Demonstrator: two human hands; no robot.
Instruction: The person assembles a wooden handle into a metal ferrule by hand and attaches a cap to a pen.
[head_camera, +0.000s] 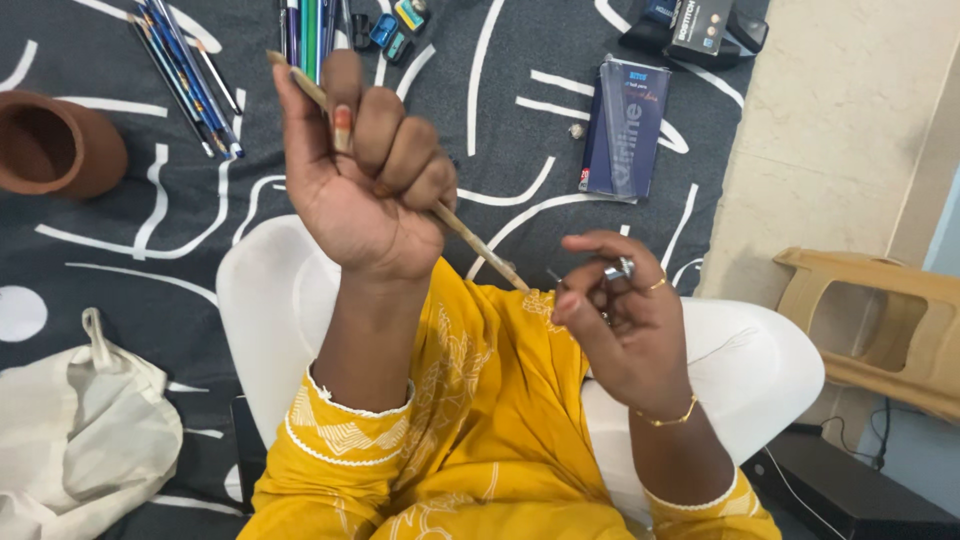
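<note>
Two hands busy: left hand (365, 170) clenched around a thin wooden pencil (480, 245), right hand (615, 310) pinching a small metal sharpener (620, 270). Pencil's probably light, stiff, snappable, so grip mid-shaft.

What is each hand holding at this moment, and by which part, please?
The left hand grips a pencil around its middle. The right hand pinches a small metal object, seemingly a sharpener, in its fingertips.

Soft, even daylight is filling the scene, leaving only faint shadows. The white tray (770, 370) is glaring slightly near its rim. The left hand (365, 170) is staying sharp, while straight lines are bending a little towards the edges.
</note>
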